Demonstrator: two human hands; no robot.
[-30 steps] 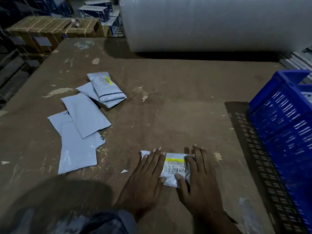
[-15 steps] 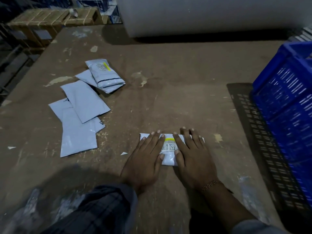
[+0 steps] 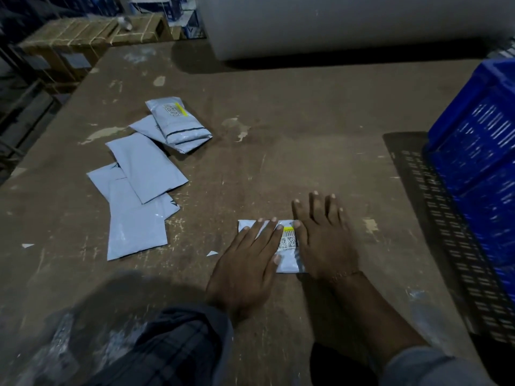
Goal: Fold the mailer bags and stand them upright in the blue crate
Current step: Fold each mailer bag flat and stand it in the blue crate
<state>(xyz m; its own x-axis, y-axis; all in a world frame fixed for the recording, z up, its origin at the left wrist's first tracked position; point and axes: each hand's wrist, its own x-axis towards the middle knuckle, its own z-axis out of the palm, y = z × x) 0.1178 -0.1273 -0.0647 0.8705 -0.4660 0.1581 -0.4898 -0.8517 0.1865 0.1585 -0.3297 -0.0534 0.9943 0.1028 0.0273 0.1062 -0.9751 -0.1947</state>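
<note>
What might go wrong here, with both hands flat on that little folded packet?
1. The folded grey plastic mailer bag may spring open once the left hand and right hand lift, since only flat fingers press it.
2. The blue slotted plastic crate sits well off to the right, so the fold could loosen during the carry.

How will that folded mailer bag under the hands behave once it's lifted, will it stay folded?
The folded mailer bag looks thin and glossy, so it is probably floppy, light and a bit slippery. Both the left hand and the right hand press it flat, which suggests the fold may spring open when released.
</note>
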